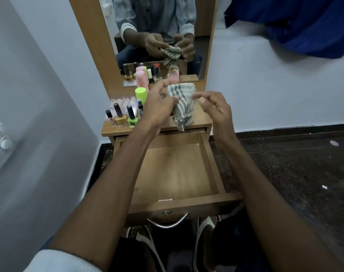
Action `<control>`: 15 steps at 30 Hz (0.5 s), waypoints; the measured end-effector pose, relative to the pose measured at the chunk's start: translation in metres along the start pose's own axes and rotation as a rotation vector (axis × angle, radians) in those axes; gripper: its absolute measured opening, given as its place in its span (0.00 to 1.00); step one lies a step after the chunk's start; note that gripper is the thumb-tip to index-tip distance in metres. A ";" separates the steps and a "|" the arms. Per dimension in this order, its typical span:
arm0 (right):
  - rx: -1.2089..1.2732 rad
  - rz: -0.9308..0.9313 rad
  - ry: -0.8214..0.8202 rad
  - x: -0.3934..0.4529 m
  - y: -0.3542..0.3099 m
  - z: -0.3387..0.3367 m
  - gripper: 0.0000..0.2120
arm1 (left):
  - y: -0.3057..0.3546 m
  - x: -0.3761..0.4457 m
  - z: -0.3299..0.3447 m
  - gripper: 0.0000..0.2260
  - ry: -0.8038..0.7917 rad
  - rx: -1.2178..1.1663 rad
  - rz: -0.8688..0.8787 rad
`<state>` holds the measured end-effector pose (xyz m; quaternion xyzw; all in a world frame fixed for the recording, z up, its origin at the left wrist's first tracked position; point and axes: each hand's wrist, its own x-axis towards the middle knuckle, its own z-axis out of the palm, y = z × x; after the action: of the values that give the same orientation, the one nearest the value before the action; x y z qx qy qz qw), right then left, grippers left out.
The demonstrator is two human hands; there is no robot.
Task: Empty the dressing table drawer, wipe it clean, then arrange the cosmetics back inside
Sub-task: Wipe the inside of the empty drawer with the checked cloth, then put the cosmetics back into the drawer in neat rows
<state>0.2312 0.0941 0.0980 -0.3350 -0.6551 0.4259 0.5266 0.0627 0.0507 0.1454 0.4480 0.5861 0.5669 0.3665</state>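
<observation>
Two bare forearms are stretched forward over a wooden drawer (pixel 175 173), pulled fully out and seen bare inside. A striped cloth (pixel 182 105) is pinched by the left hand (pixel 159 104) above the dressing table top (pixel 198 118). The right hand (pixel 216 107) is held just beside the cloth, fingers loosely curled, gripping nothing. Nail polish bottles (pixel 126 116) and pink and green containers (pixel 141 85) are grouped on the tabletop's left side, below the mirror (pixel 157 22).
</observation>
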 end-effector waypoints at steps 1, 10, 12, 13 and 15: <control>0.080 0.128 0.067 0.009 0.002 0.000 0.15 | 0.001 0.007 0.003 0.17 -0.026 -0.028 -0.007; 0.121 0.448 0.268 0.059 0.033 0.000 0.19 | -0.022 0.082 0.032 0.27 -0.035 0.235 -0.095; -0.096 0.383 0.272 0.066 0.037 -0.002 0.17 | -0.026 0.091 0.036 0.27 -0.050 0.348 -0.080; -0.194 0.355 0.236 0.068 0.038 -0.002 0.16 | -0.028 0.093 0.038 0.26 -0.056 0.394 -0.073; -0.364 0.335 0.129 0.071 0.042 -0.002 0.17 | -0.027 0.095 0.042 0.25 -0.065 0.487 -0.040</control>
<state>0.2166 0.1747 0.0891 -0.5547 -0.6213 0.3602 0.4202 0.0671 0.1557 0.1222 0.5296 0.7020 0.3867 0.2777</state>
